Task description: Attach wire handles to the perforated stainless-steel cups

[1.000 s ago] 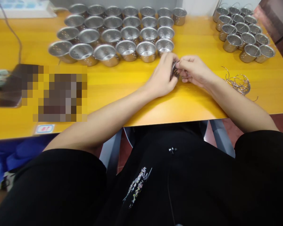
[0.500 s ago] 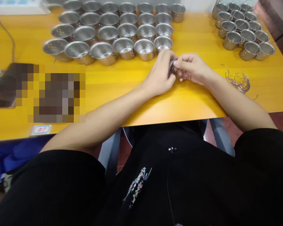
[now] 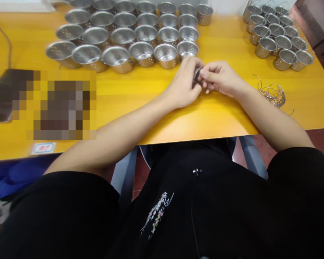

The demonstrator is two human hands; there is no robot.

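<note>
A small perforated steel cup (image 3: 196, 76) is held on its side between both hands above the yellow table (image 3: 140, 104). My left hand (image 3: 184, 86) wraps around it from the left. My right hand (image 3: 220, 77) pinches at its rim from the right, fingers closed; whatever thin piece it holds there is hidden. Only a sliver of the cup shows between the fingers.
Several rows of perforated steel cups without handles (image 3: 129, 34) fill the table's far middle. More cups with wire handles (image 3: 279, 37) stand far right. A tangle of wire handles (image 3: 274, 94) lies right of my hands. A blurred dark object (image 3: 59, 104) sits left.
My hands have stayed together on the cup, with only slight finger shifts. The camera view has drifted a little, so the table's objects sit slightly lower and leftward.
</note>
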